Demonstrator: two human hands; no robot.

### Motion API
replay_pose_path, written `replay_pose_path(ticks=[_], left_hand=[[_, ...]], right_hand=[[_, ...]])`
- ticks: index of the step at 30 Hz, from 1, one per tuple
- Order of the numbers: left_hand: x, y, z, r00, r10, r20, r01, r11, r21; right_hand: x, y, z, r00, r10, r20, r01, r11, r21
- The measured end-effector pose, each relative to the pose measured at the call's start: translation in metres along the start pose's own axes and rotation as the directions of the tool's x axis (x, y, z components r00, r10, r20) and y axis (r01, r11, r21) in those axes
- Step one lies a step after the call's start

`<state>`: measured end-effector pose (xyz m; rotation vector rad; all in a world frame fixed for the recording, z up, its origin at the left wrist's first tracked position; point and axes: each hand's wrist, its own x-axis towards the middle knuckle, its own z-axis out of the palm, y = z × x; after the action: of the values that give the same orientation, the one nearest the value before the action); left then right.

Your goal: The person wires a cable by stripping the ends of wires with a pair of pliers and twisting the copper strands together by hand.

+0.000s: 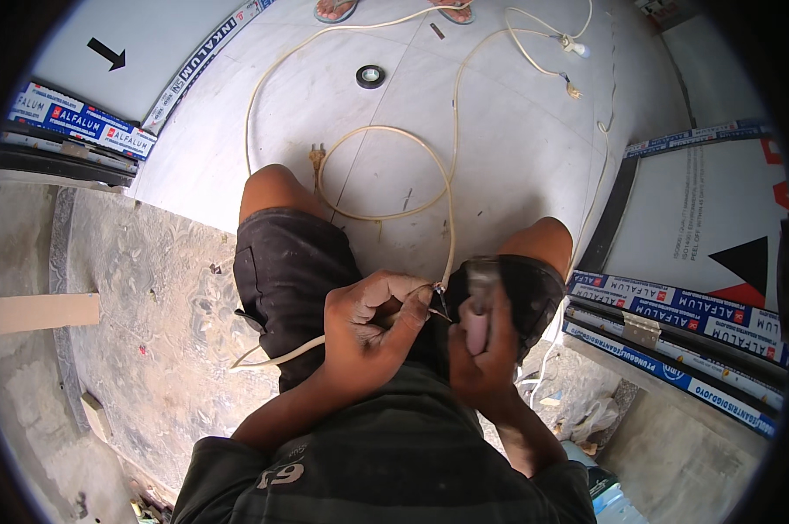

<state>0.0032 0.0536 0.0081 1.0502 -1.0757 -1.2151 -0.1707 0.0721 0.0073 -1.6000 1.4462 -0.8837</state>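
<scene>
Between thumb and fingers, my left hand pinches the end of a cream electrical cable, where thin bare wires stick out toward the right. My right hand is closed around a tool with a greyish head, smeared by motion, so its exact kind is unclear. The tool is just right of the wire ends; whether it touches them I cannot tell. From my left hand another stretch of cream cable runs off to the left. Both hands are over my lap, between my knees.
On the pale tiles ahead lie a loop of cable, a two-pin plug, a roll of black tape, a white bulb and another plug. Another person's foot shows at the top. Framed panels stand right.
</scene>
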Motion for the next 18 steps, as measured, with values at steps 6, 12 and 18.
replay_pose_path(ticks=[6,12,18], left_hand=[[-0.001,-0.005,0.002,0.998,0.055,-0.015,-0.055,0.998,-0.032],[-0.002,-0.001,0.0,1.0,0.001,0.025,0.0,1.0,-0.013],[-0.002,-0.004,0.005,1.0,-0.006,-0.002,0.006,1.0,-0.026]], right_hand=[[0.006,-0.004,0.0,0.981,-0.167,0.103,0.175,0.982,-0.077],[0.009,-0.003,-0.006,0.984,-0.178,-0.025,0.172,0.971,-0.167],[0.013,-0.004,-0.008,0.952,-0.307,-0.021,0.284,0.904,-0.321]])
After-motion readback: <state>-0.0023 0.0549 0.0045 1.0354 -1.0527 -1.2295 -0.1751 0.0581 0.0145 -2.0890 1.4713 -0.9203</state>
